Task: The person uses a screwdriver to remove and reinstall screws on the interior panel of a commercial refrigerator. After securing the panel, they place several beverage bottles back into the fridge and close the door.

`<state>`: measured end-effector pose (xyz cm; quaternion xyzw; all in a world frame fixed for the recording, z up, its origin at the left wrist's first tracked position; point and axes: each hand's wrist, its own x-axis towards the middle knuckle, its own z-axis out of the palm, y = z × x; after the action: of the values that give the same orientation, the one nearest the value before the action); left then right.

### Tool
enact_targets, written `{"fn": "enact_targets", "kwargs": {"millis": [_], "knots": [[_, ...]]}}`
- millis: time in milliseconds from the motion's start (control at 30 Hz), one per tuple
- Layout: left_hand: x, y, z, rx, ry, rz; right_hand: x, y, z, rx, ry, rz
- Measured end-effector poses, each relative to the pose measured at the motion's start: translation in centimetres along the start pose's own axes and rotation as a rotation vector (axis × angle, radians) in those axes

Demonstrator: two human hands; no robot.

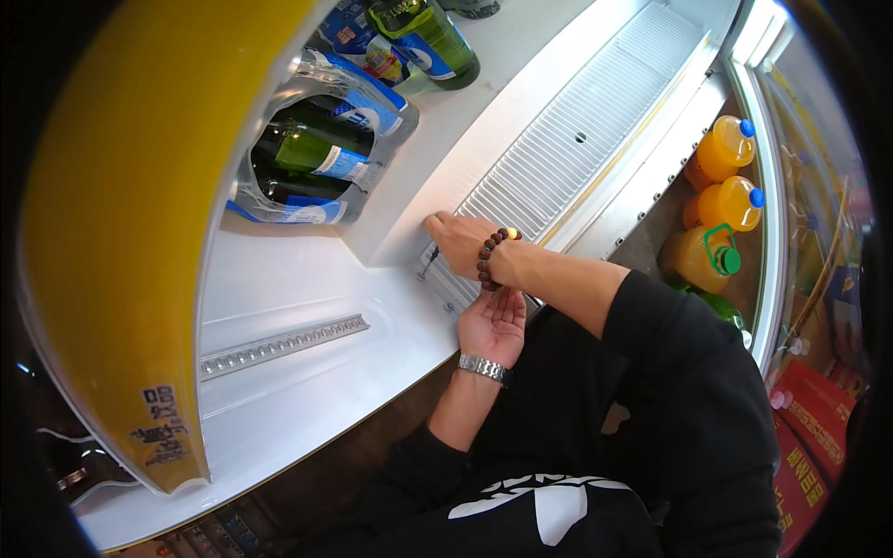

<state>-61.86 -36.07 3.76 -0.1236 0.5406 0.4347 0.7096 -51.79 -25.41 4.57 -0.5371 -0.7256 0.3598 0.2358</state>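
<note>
Slatted panel: the long white slatted panel (614, 102) runs along the cabinet interior, its near end beside the hands; probably light and stiff, its thin slats perhaps brittle, best held by both long edges.
Slim tool: a thin, dark-shafted tool (429, 261), possibly a screwdriver, angles down at the panel's near end; likely light and rigid, best gripped by the handle, which the fingers hide.
Right hand: the right hand (458, 240), below a beaded bracelet (487, 260), is closed around the tool.
Left hand: the left hand (493, 325), wearing a metal watch (484, 369), is palm up beneath the right wrist, fingers loosely curled, with nothing visible in it.
Surface: glossy white lining (279, 279), probably slippery, carries a perforated metal rail (288, 347).
Room: wrapped green bottles (312, 153) stand beyond the rail; orange drinks (728, 147) lie to the right, red boxes (805, 456) farther out, a yellow panel (102, 186) at left.
</note>
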Motion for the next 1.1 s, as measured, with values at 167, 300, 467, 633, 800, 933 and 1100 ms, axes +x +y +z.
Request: {"fn": "enact_targets", "kwargs": {"millis": [167,300,467,633,800,933,1100], "knots": [[-0.3,0.1,0.1,0.017,-0.019,-0.044,0.9,2.1,1.2,0.044,0.022,-0.104],[-0.3,0.1,0.4,0.027,-0.003,-0.056,1.5,1.8,0.8,0.013,-0.010,-0.005],[-0.4,-0.1,0.5,0.033,0.021,-0.029,1.8,0.2,-0.1,-0.044,-0.156,0.208],[-0.2,-0.1,0.6,0.034,0.032,-0.030,2.1,-1.0,-1.2,-0.146,-0.288,0.245],[-0.2,0.0,0.3,0.014,0.064,-0.007,0.5,-1.5,-1.2,-0.037,-0.243,0.242],[-0.2,0.0,0.2,0.013,0.011,-0.016,0.1,-0.1,-0.2,0.017,-0.075,0.061],[-0.3,0.2,0.3,0.008,0.014,-0.034,0.9,1.4,1.2,0.015,0.053,-0.076]]}}
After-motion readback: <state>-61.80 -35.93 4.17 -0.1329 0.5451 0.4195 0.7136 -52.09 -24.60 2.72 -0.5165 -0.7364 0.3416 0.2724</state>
